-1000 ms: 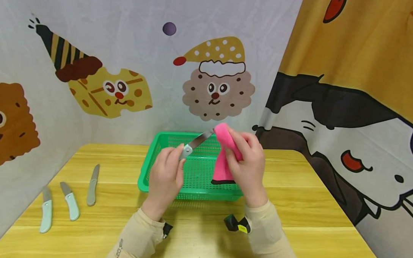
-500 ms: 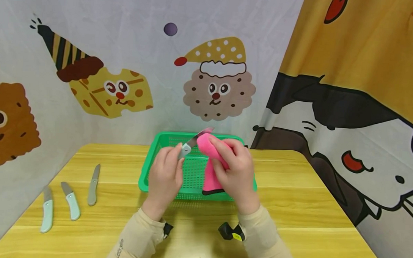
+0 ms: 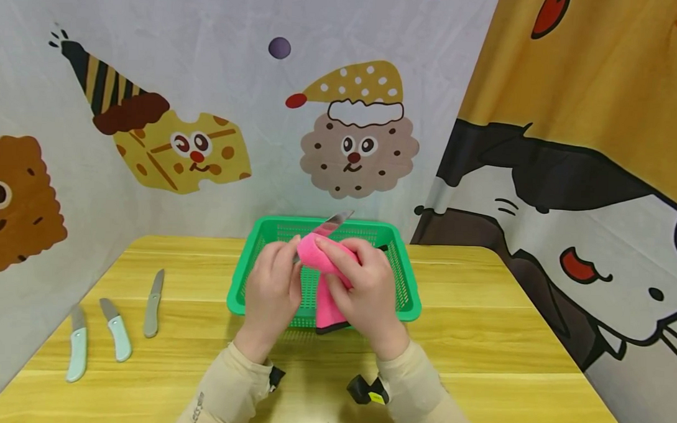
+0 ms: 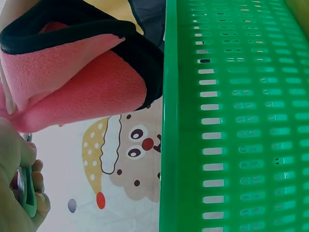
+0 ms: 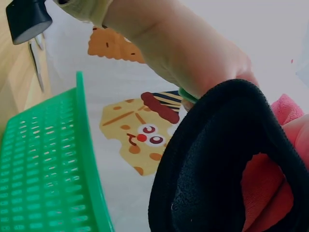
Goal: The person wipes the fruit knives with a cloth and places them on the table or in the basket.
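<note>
My left hand (image 3: 270,287) grips a small knife by its pale green handle (image 4: 28,193), over the front left of the green basket. The knife's blade (image 3: 337,220) points up and to the right, its tip beyond the cloth. In my right hand (image 3: 366,284) is a pink cloth (image 3: 314,254) with black edging, pinched by thumb and fingers around the blade close to the handle. The cloth's lower end hangs in front of the basket's near rim. In the left wrist view the folded cloth (image 4: 91,72) hides most of the blade.
A green perforated basket (image 3: 408,288) stands mid-table beneath the hands. Three more folding-style knives lie on the wooden table at left: a far-left one (image 3: 77,355), a middle one (image 3: 120,341) and a greyish one (image 3: 152,311). A printed curtain (image 3: 210,45) hangs behind.
My right hand has moved left and down, sliding the cloth along the blade from its tip toward the handle. The blade's tip has come into view. My left hand has stayed about still.
</note>
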Demonstrator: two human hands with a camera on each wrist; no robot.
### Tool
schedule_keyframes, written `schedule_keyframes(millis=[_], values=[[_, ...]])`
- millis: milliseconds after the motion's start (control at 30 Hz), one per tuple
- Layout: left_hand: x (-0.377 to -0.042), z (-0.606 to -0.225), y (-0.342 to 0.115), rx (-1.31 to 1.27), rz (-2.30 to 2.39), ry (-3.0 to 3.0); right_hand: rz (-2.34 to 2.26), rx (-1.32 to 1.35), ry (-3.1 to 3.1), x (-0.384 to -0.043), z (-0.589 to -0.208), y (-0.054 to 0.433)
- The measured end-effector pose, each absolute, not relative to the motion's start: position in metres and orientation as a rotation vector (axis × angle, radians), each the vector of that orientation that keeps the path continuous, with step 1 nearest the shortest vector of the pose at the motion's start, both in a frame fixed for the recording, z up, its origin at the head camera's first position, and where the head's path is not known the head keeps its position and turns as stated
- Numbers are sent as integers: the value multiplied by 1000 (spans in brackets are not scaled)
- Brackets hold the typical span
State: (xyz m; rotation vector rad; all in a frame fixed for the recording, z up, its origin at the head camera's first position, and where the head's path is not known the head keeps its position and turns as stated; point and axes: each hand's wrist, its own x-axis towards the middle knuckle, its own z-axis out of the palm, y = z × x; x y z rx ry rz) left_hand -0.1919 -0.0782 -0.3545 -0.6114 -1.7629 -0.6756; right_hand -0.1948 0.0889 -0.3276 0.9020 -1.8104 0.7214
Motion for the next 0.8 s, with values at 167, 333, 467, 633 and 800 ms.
schedule_keyframes(millis=[167, 333, 467, 633, 800], values=[[-193, -355, -78, -631, -677, -1756, 707, 872, -1846, -198, -331, 87], [-194, -357, -77, -647, -675, -1767, 695, 829, -1849, -204, -331, 91], [-194, -358, -77, -646, -675, -1767, 698, 805, -1843, -207, -327, 97], [-194, -358, -77, -642, -669, -1769, 730, 782, -1830, -210, -322, 104], [-194, -359, -76, -633, -665, -1766, 777, 755, -1830, -214, -320, 111]])
